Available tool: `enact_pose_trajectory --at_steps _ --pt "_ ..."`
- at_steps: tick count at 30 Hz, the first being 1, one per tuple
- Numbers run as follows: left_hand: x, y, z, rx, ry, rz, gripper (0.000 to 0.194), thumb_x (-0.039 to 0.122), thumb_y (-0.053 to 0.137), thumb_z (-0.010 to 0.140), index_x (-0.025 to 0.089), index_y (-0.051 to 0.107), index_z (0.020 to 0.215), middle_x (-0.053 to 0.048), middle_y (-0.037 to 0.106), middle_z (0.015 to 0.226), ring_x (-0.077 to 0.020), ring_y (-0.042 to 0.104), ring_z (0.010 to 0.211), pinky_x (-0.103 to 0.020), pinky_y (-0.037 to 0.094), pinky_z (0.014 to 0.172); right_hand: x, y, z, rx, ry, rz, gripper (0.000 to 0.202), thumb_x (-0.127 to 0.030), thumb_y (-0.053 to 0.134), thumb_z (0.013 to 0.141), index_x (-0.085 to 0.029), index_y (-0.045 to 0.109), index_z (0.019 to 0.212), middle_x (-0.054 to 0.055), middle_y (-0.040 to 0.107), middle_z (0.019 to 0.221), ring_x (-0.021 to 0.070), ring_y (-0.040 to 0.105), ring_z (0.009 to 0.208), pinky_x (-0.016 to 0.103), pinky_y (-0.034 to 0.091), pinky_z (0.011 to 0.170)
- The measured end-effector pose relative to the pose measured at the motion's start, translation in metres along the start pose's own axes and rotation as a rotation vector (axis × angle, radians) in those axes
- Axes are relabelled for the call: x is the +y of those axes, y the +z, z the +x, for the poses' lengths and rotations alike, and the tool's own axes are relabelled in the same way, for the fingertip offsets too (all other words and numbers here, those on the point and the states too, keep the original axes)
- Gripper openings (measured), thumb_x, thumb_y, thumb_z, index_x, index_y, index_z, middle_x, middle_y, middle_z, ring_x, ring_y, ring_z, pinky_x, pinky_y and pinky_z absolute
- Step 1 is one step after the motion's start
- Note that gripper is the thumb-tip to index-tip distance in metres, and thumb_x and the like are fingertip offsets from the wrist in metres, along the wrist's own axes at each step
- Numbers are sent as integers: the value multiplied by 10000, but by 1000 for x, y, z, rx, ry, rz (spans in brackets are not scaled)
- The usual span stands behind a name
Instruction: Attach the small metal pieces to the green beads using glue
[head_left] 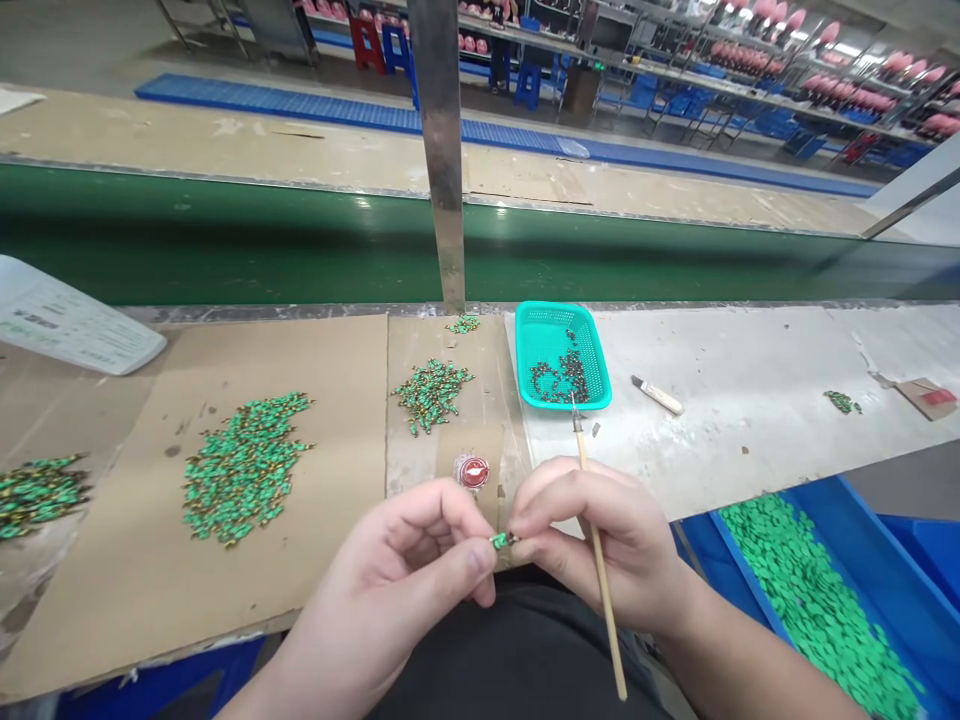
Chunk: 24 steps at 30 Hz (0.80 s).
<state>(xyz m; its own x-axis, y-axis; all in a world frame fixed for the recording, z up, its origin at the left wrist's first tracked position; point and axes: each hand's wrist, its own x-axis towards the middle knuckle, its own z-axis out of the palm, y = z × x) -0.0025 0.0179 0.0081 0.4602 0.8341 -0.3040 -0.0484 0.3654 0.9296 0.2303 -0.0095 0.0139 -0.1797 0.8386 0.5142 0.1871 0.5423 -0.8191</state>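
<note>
My left hand [420, 570] pinches a small green piece [499, 541] between thumb and forefinger, low in the middle of the head view. Close against it, my right hand [600, 535] has its thumb and forefinger on a small dark piece [513, 538] at the green one's end. A thin wooden paintbrush [602, 580] is tucked between the right fingers, its tip pointing up toward the turquoise basket [525, 345], which holds many tiny dark pieces [574, 372]. Just beyond my fingertips sits a round container of red paint [473, 471].
Piles of green-and-brown pieces [247, 465] [433, 393] lie on the cardboard [345, 370]. A blue bin [832, 510] of green pieces [817, 590] stands low on the right. A short white-handled tool [658, 395] lies right of the basket. A metal post [441, 130] rises behind.
</note>
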Motion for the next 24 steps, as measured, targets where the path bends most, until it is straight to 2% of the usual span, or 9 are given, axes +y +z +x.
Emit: enact_pose_trajectory --at_steps 7,12,19,24 --pt "0 -1 -1 -30 -8 -47 323 510 976 943 244 852 808 -41 790 651 -195 708 642 -265 591 657 -1 1 1 -21 -11 -19 59 -238 841 1145 -277 796 1150 45 880 1005 201 880 899 315 748 821" --pt "2 0 -3 -25 -14 -17 355 548 953 962 247 846 808 -51 805 666 -206 719 660 -263 581 666 -2 -2 1 -74 -38 -65 79 -212 810 1157 -283 785 1182 45 872 1013 199 871 904 320 751 838" --pt "11 -4 -9 -60 12 160 369 557 869 1030 265 808 811 -33 802 712 -196 695 689 -252 541 668 -8 -11 5 -198 -105 -162 79 -209 705 1210 -259 763 1229 73 853 1015 213 839 900 357 729 831" --pt "12 -5 -9 -64 28 244 373 533 797 1085 261 786 829 -24 782 732 -202 687 703 -266 543 667 -9 -14 3 -278 -128 -286 158 -87 653 1181 -185 776 1186 92 839 1011 212 799 886 353 685 795"
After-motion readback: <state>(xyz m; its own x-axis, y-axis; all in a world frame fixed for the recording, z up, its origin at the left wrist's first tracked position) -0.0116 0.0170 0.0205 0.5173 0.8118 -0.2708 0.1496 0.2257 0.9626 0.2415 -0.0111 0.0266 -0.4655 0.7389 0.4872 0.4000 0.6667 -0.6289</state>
